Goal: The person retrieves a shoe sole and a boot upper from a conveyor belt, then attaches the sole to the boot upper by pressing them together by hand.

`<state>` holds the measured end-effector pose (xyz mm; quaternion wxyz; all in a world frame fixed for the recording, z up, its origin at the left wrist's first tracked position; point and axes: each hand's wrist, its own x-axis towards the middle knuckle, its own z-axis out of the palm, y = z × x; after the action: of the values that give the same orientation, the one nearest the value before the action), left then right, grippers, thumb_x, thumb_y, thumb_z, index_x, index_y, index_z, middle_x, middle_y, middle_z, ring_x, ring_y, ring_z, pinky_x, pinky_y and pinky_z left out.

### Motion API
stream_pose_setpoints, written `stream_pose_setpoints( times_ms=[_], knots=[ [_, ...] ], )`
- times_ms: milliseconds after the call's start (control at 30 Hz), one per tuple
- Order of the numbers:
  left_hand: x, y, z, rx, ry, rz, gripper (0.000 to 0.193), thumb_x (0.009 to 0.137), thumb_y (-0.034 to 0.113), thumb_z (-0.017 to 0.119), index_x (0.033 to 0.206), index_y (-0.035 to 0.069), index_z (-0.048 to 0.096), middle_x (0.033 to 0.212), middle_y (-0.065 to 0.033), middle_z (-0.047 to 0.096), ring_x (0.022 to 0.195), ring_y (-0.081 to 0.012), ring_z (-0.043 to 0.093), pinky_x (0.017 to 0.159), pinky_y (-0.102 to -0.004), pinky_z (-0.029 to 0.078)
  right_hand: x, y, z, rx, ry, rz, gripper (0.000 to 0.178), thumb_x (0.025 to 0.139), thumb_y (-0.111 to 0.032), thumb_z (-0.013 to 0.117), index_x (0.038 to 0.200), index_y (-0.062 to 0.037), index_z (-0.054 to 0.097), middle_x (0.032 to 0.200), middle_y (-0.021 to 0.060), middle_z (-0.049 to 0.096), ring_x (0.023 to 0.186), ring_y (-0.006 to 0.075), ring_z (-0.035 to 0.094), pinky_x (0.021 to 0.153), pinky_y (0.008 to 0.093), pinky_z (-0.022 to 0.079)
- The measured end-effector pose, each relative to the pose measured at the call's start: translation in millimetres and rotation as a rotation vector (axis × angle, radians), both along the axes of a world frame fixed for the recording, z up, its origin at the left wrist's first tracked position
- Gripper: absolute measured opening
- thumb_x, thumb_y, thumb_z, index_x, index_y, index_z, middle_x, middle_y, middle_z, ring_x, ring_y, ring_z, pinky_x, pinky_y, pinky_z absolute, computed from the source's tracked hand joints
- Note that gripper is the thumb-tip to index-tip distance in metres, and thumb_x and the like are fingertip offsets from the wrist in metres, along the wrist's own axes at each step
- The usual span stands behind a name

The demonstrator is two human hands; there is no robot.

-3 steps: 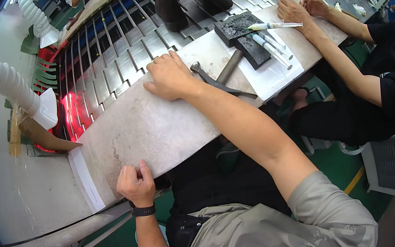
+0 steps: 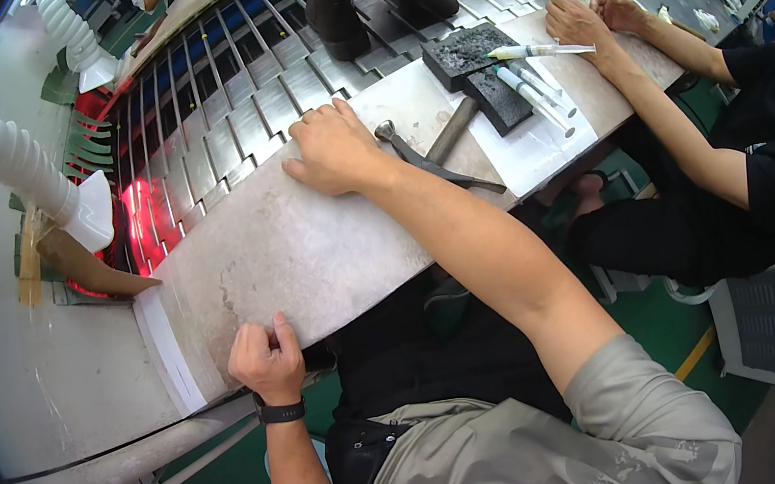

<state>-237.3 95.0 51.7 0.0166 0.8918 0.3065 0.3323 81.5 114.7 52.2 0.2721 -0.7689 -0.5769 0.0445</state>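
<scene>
My left hand [image 2: 267, 361] rests at the near edge of the worktable [image 2: 281, 257], curled into a loose fist with the thumb up. Nothing shows in it. Toward the conveyor, my right hand [image 2: 333, 151] lies on the table's far edge with its thumb apart and fingers loosely bent, holding nothing. Just right of it lies a hammer with a long curved metal head [image 2: 416, 161] and a dark handle [image 2: 451, 131]. Two black blocks [image 2: 498, 98] sit beyond the handle, one overlapping the other. Several syringes [image 2: 536, 102] lie on and beside them, over a white sheet [image 2: 524, 158].
A slatted metal conveyor [image 2: 238, 95] runs along the far side, carrying dark boot-shaped pieces [image 2: 335, 12]. White flexible hoses [image 2: 10, 166] hang at the left near a red glow. At the right a co-worker's hands [image 2: 584, 21] rest over the table.
</scene>
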Motion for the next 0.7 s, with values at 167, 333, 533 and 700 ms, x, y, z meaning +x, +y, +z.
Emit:
stream_pose_setpoints(
  times_ms=[167, 333, 533, 700],
  knots=[
    [1, 1, -1, 0.009, -0.007, -0.008, 0.038, 0.089, 0.008, 0.08, 0.068, 0.005, 0.049, 0.065, -0.0137, 0.051, 0.056, -0.0374, 0.052, 0.053, -0.0481, 0.038, 1, -1, 5, -0.028, -0.003, 0.001, 0.055, 0.102, -0.046, 0.065, 0.127, 0.0017, 0.072, 0.131, 0.0227, 0.071, 0.135, 0.0375, 0.06, 0.129, 0.0564, 0.03],
    [-6, 2, 1, 0.033, -0.015, 0.002, 0.038, 0.089, 0.009, 0.08, 0.068, 0.006, 0.049, 0.064, -0.0134, 0.05, 0.056, -0.0372, 0.052, 0.053, -0.0486, 0.038, -6, 4, 10, -0.05, -0.016, 0.009, 0.056, 0.102, -0.047, 0.065, 0.129, 0.0018, 0.072, 0.134, 0.023, 0.07, 0.136, 0.0375, 0.06, 0.129, 0.0563, 0.031],
    [5, -2, 4, 0.017, -0.022, -0.029, 0.04, 0.087, 0.012, 0.082, 0.067, 0.009, 0.048, 0.063, -0.011, 0.049, 0.056, -0.0358, 0.052, 0.053, -0.0478, 0.038, 2, -4, 5, -0.024, -0.027, -0.026, 0.056, 0.101, -0.045, 0.067, 0.133, 0.0008, 0.071, 0.134, 0.0224, 0.071, 0.136, 0.0373, 0.059, 0.128, 0.0545, 0.033],
    [0, -3, 5, 0.011, -0.017, 0.0, 0.04, 0.085, 0.012, 0.083, 0.066, 0.01, 0.048, 0.063, -0.0097, 0.049, 0.057, -0.0343, 0.053, 0.053, -0.0465, 0.039, -3, -3, 6, -0.041, -0.02, -0.013, 0.055, 0.102, -0.044, 0.065, 0.135, -0.0002, 0.07, 0.137, 0.0202, 0.07, 0.14, 0.0352, 0.057, 0.13, 0.0552, 0.029]
  ],
)
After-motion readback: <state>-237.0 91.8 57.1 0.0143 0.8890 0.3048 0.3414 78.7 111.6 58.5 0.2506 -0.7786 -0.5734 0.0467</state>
